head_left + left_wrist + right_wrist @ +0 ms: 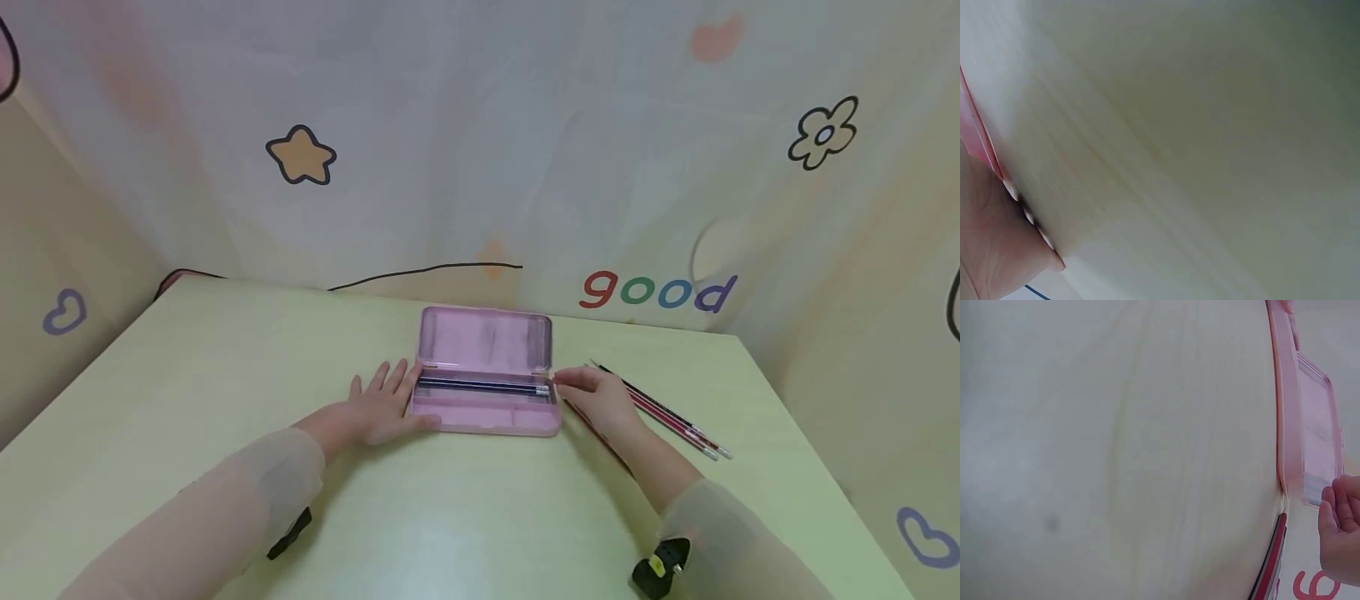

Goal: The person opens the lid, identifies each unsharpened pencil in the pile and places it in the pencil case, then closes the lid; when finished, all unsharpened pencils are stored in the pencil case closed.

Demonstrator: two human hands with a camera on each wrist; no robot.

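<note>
A pink pencil case [486, 421] lies open on the table, its lid tipped back. Dark blue pencils [480, 385] lie lengthwise in its tray, white ends to the right. My left hand [382, 412] rests spread at the case's left end, thumb over the front corner. At the right end of the case is my right hand [603, 404], fingertips right by the rim near the pencils' white ends. In the right wrist view its fingers [1342, 509] are loosely bent, with no pencil visible between them. A dark reddish pencil [596, 429] lies on the table partly beneath the right hand.
Several red and black pencils [675, 417] lie in a loose group on the table right of the right hand. Behind the pale yellow table [300, 333] hangs a printed cloth [450, 167], which also closes off both sides.
</note>
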